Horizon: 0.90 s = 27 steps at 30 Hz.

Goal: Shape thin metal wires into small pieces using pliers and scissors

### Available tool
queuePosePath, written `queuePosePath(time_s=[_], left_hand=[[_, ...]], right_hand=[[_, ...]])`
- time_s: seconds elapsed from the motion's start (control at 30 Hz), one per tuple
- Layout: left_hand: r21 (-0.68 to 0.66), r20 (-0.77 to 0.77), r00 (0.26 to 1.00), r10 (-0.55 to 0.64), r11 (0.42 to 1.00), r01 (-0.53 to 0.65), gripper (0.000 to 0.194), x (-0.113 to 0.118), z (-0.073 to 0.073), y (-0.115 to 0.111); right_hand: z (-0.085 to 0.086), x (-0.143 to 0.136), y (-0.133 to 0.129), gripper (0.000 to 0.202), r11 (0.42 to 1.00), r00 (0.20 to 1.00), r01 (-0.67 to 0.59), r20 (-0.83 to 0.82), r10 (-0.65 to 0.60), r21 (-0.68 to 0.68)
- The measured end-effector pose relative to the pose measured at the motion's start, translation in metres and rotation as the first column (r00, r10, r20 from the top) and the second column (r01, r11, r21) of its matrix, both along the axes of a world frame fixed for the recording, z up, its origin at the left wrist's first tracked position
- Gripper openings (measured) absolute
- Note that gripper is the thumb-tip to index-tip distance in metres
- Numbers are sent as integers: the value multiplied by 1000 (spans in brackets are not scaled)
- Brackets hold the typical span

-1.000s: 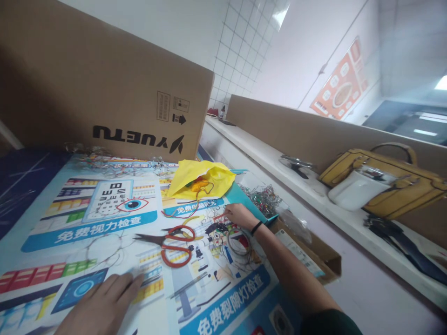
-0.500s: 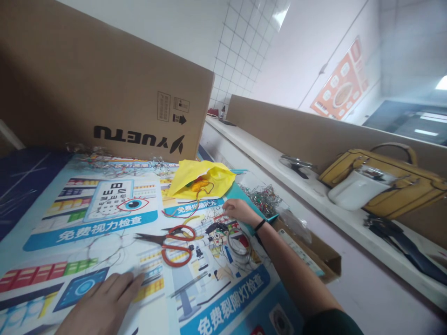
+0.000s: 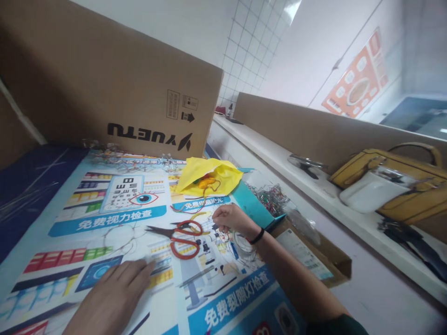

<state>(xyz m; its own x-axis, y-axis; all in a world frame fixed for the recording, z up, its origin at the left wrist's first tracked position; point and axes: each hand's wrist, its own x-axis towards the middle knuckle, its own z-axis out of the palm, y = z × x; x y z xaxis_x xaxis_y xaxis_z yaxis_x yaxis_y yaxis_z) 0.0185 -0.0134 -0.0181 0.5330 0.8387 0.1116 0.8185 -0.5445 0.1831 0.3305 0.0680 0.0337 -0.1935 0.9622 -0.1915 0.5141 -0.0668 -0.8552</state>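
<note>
My left hand (image 3: 113, 291) lies low on the printed sheet (image 3: 153, 298), its fingers together and bent at the tips. A faint blur sits at the fingertips; what they pinch is hidden. My right hand (image 3: 232, 219), with a black band at the wrist, is closed above the sheet. Its fingertips are pressed together, and anything in them is too thin to name. Between the hands lie scissors (image 3: 185, 249) with orange-red handles, blades pointing left. Thin wire loops (image 3: 120, 239) lie beyond my left hand. A coil of wire (image 3: 246, 245) is partly behind my right wrist.
A yellow bag (image 3: 228, 174) with orange and red cord (image 3: 209, 181) lies beyond my right hand. Right of it stands a teal box (image 3: 256, 204) beside tangled wire pieces (image 3: 270, 197) and a cardboard box (image 3: 331, 260). A large carton (image 3: 139, 88) stands behind.
My right hand has moved left and a little nearer to me, away from the teal box. My left hand stays about where it was on the sheet. The view has shifted slightly.
</note>
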Motion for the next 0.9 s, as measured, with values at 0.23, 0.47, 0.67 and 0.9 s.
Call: queuePosePath(time_s=[0.23,0.47,0.67,0.9], left_hand=[[447,157,970,-185,889,97,43,-3,8,-15],[503,170,931,-323,841,200,28,-6,26,-18],[67,596,802,-29,998,-13,21,0,21,-15],[-576,762,448,468,805,138,19,-4,23,-2]], right_hand=[[-8,-81,-31,22,960,850,-208,-520,83,-187],[-9,-131,-51,24,921,684,-253,-728,-45,-295],[-13,-141,-56,27,930,685,-205,-724,-86,-304],[-15,-134,-50,24,926,767,-298,-636,88,-232]])
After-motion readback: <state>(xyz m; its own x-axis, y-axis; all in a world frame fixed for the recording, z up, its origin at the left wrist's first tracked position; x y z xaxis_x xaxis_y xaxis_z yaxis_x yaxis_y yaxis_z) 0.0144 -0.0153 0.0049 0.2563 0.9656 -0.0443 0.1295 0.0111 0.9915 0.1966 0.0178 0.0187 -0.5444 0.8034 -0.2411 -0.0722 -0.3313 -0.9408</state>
